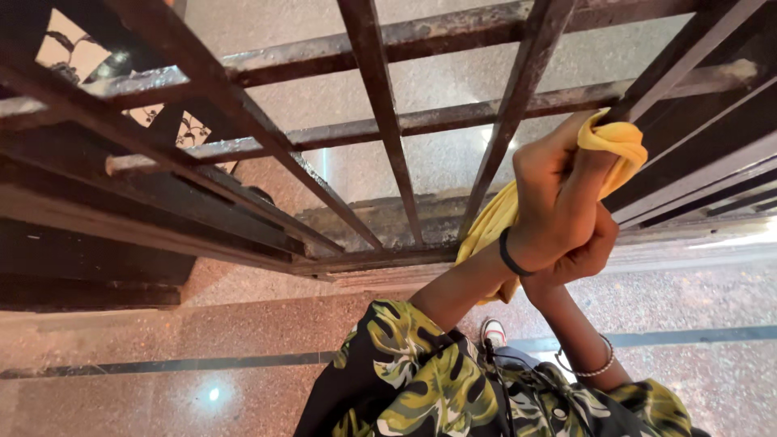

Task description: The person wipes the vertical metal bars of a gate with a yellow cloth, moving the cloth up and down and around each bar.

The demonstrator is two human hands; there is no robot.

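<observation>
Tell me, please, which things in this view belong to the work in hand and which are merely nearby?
In the work:
- yellow cloth, gripped by both hands
- left hand, over the right hand
- dark metal grille, which the cloth is pressed against

Merely nearby:
- speckled stone floor
- black wristband
- bead bracelet
- shoe

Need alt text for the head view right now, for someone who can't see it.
Both hands press a crumpled yellow cloth against a rusty dark metal window grille, the left hand on top in a closed grip, the right hand beneath it. Below are a leaf-print garment and a speckled polished stone floor.
</observation>
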